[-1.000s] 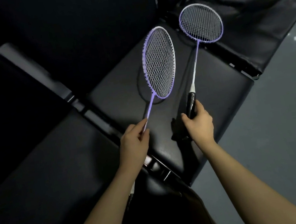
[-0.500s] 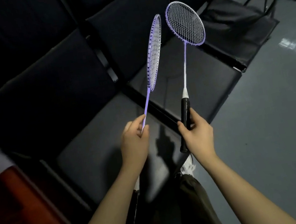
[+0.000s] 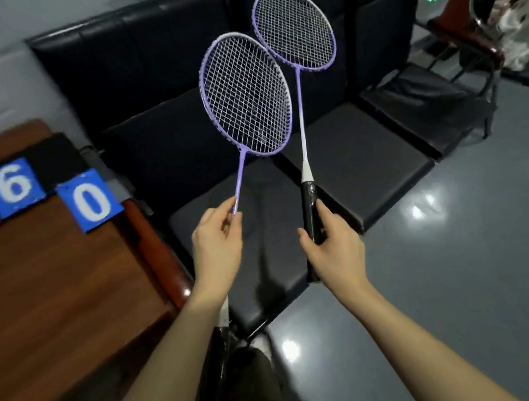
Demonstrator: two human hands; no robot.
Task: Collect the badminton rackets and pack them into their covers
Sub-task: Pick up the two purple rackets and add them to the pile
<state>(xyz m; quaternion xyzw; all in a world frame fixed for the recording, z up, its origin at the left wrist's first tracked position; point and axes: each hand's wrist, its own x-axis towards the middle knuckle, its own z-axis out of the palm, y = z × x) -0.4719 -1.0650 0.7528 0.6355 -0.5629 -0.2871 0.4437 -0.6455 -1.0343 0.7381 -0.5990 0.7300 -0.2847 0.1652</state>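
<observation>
Head camera shows you with both rackets already collected and lifted clear of the black padded seats [image 3: 354, 165], so the gathering half of the job looks done. Your left hand [image 3: 218, 245] pinches the thin shaft of the left racket [image 3: 244, 94] between thumb and fingertips, well above its grip; that grip runs down out of sight along your forearm. Your right hand [image 3: 333, 251] is wrapped firmly around the black handle of the right racket [image 3: 293, 29]. Both rackets point up and away from you, heads near each other, the left head overlapping the lower edge of the right one in this view; whether the frames touch you cannot tell. They match: purple frames, white strings, purple shafts, a white cone above the black grip. Nothing looks bent or broken as far as the strings show. No cover is in sight anywhere, so the packing half is still wholly ahead, and you will need to find the covers first. On the near left stands a wooden table [image 3: 47, 304] with score cards [image 3: 15, 189] lying on it.
</observation>
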